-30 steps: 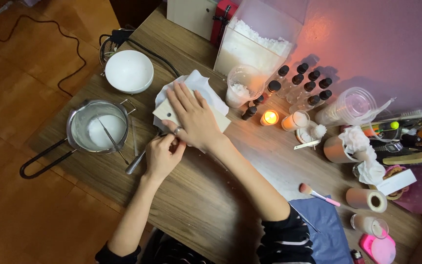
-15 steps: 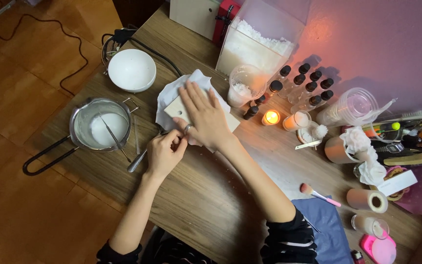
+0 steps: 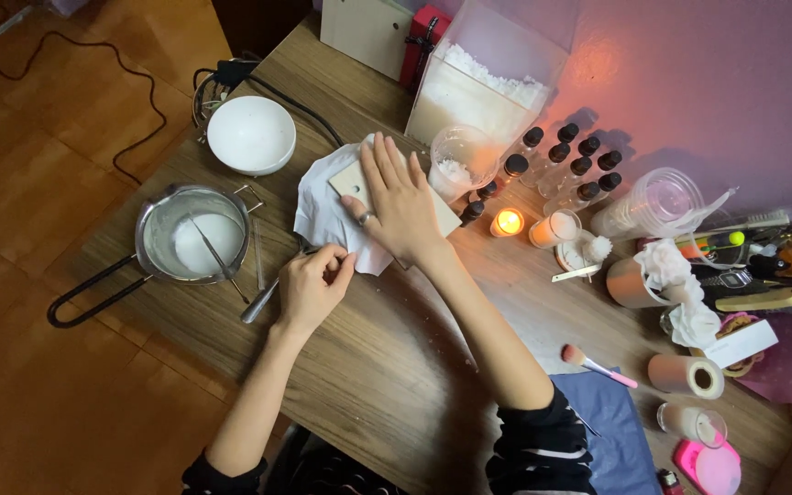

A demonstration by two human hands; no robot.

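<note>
Two hands work on the tabletop (image 3: 387, 385): right hand (image 3: 401, 206) lies flat and open on a white paper (image 3: 323, 215), left hand (image 3: 312, 286) pinches its near edge.

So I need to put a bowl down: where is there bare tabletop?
Bare wood lies along the near edge, between the left hand and the blue cloth, and between the saucepan and that edge. The far right is crowded: dropper bottles, lit candle, measuring jug, tape roll.
</note>
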